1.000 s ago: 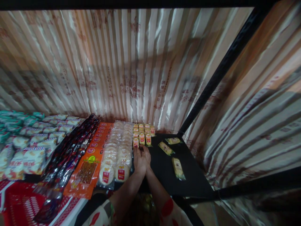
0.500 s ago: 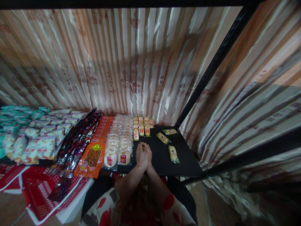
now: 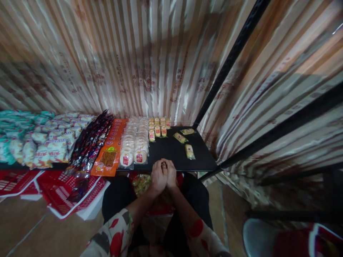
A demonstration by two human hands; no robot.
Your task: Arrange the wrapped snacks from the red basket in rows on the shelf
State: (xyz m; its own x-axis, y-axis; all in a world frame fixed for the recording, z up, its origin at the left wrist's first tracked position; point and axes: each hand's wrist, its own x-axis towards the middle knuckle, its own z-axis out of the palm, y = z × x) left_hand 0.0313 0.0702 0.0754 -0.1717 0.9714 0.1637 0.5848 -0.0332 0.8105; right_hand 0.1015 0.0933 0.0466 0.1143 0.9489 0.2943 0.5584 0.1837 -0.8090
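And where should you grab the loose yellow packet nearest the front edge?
Probably pinch the yellow packet by its long sides, around the middle, coming from above and in front with the right hand. It lies flat on the black shelf, its length running roughly front to back, and the other two loose packets lie farther back.

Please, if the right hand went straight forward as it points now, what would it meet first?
After bare black shelf, the right hand would probably meet the grouped small yellow packets. Its height above the surface is unclear, so it might pass over them.
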